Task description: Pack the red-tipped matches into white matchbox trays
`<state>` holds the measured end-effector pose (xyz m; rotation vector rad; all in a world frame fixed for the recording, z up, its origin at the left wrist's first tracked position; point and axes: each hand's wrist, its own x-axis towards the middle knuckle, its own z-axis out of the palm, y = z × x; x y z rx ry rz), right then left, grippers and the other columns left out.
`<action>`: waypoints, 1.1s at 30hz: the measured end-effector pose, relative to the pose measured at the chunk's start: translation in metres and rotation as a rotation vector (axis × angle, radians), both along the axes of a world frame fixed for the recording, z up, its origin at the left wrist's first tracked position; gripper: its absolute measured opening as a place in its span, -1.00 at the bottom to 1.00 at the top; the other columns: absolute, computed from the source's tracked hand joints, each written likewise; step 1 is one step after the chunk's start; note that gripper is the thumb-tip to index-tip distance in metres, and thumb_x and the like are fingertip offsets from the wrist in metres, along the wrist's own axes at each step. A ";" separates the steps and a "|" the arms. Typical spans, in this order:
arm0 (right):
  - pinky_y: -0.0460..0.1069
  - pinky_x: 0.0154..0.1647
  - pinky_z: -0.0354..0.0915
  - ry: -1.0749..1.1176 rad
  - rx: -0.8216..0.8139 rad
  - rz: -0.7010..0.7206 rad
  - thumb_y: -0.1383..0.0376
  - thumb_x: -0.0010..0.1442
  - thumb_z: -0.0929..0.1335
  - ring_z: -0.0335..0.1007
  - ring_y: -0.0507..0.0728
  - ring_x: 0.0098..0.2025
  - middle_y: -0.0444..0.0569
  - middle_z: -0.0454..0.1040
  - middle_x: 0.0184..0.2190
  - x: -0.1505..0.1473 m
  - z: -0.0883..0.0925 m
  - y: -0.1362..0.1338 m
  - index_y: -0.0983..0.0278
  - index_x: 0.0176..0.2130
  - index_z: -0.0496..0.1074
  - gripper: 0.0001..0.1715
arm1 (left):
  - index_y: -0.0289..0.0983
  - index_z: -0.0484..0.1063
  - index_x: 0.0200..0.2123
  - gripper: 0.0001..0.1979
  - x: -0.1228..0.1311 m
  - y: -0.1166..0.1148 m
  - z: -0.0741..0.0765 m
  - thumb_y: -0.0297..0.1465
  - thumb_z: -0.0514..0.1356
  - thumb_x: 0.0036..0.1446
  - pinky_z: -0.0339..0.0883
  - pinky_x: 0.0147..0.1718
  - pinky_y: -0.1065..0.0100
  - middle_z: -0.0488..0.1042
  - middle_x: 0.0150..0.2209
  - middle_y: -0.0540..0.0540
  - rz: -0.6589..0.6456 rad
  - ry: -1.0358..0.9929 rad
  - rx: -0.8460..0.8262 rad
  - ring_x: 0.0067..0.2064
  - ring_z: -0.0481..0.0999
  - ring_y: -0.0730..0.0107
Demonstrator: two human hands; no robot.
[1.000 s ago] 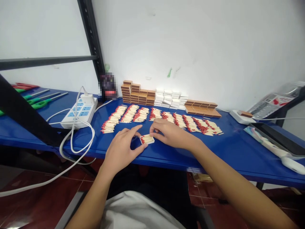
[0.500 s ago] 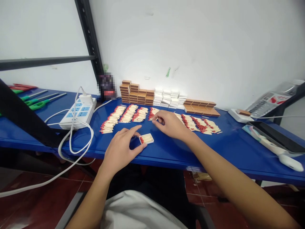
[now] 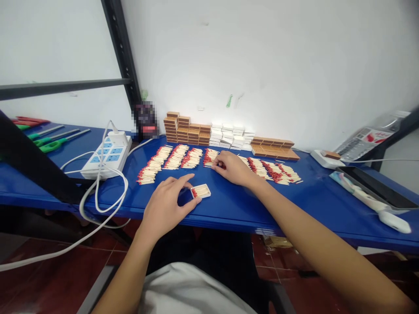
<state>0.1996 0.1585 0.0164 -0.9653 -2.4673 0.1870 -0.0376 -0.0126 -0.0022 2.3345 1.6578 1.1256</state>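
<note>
Between the thumb and fingers of my left hand is a small white matchbox tray, lying flat on the blue table near its front edge. Several red-tipped matches lie side by side in it, heads toward my left hand. My right hand is bent down at the near right side of a heap of matches, thumb and fingertips pinched together. Whatever is in that pinch is too small to make out. The right hand also covers part of the matches behind it.
More match heaps spread left and right across the table. Against the wall stand stacked brown matchbox sleeves and white trays. A power strip with looped cables lies left; a plastic bottle leans at right.
My right hand has shifted slightly right and down by the heap, its fingertips still together. The left hand and the tray stay in place. The whole view has moved a little.
</note>
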 end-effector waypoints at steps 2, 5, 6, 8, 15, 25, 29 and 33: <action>0.03 -0.17 0.21 -0.002 0.023 0.004 0.41 0.34 0.41 0.34 0.17 -0.23 0.01 0.46 -0.30 0.001 -0.001 0.001 0.27 -0.31 0.52 -0.85 | -0.11 0.36 0.34 -0.41 0.000 0.000 0.000 -0.28 0.42 0.32 0.41 0.16 0.08 0.68 -0.02 0.02 -0.003 -0.001 -0.001 0.05 0.57 0.15; 0.04 -0.15 0.22 0.005 0.034 0.006 0.40 0.36 0.40 0.34 0.18 -0.21 0.02 0.46 -0.28 0.002 0.000 0.000 0.27 -0.27 0.52 -0.88 | -0.11 0.36 0.34 -0.41 0.000 0.001 -0.001 -0.27 0.42 0.31 0.42 0.15 0.07 0.68 -0.02 0.02 -0.002 0.003 0.002 0.05 0.58 0.14; 0.04 -0.16 0.22 0.009 0.031 0.003 0.40 0.36 0.40 0.34 0.19 -0.21 0.03 0.46 -0.27 0.002 0.001 -0.001 0.27 -0.24 0.53 -0.90 | -0.11 0.36 0.34 -0.41 0.000 0.001 -0.001 -0.27 0.42 0.31 0.43 0.15 0.07 0.68 -0.02 0.01 -0.001 0.005 0.005 0.05 0.58 0.14; 0.05 -0.16 0.22 0.011 0.022 0.001 0.39 0.37 0.40 0.34 0.19 -0.20 0.03 0.46 -0.26 0.002 0.002 -0.002 0.26 -0.21 0.55 -0.90 | -0.11 0.37 0.34 -0.42 0.000 0.001 -0.001 -0.26 0.41 0.32 0.43 0.14 0.06 0.69 -0.02 0.00 -0.001 0.007 0.012 0.06 0.58 0.12; 0.06 -0.15 0.22 -0.017 0.000 0.022 0.38 0.37 0.39 0.34 0.20 -0.18 0.04 0.47 -0.26 0.001 0.001 0.001 0.27 -0.28 0.52 -0.87 | -0.12 0.36 0.35 -0.41 -0.001 0.001 -0.001 -0.27 0.41 0.32 0.43 0.14 0.06 0.68 -0.02 0.00 -0.001 0.011 0.017 0.04 0.58 0.14; 0.10 -0.06 0.28 -0.086 0.137 0.170 0.29 0.53 0.30 0.34 0.26 -0.06 0.10 0.45 -0.15 0.002 0.017 -0.042 0.26 -0.15 0.48 -0.81 | -0.12 0.34 0.36 -0.40 0.000 0.001 -0.001 -0.26 0.40 0.32 0.44 0.13 0.04 0.69 -0.03 -0.01 0.003 0.003 0.013 0.04 0.59 0.13; 0.11 -0.09 0.28 -0.148 0.238 0.263 0.24 0.56 0.26 0.34 0.26 -0.10 0.12 0.45 -0.16 -0.003 0.018 -0.066 0.28 -0.14 0.47 -0.74 | -0.13 0.34 0.36 -0.38 0.000 0.000 0.000 -0.27 0.42 0.31 0.43 0.13 0.04 0.69 -0.02 -0.01 -0.004 -0.002 0.004 0.03 0.58 0.13; 0.10 -0.10 0.29 -0.160 0.214 0.317 0.26 0.56 0.28 0.35 0.25 -0.10 0.11 0.44 -0.16 -0.007 0.014 -0.068 0.28 -0.13 0.48 -0.77 | -0.10 0.33 0.37 -0.38 0.000 0.000 0.000 -0.26 0.41 0.31 0.44 0.12 0.05 0.69 -0.02 0.00 -0.001 -0.005 0.014 0.04 0.59 0.13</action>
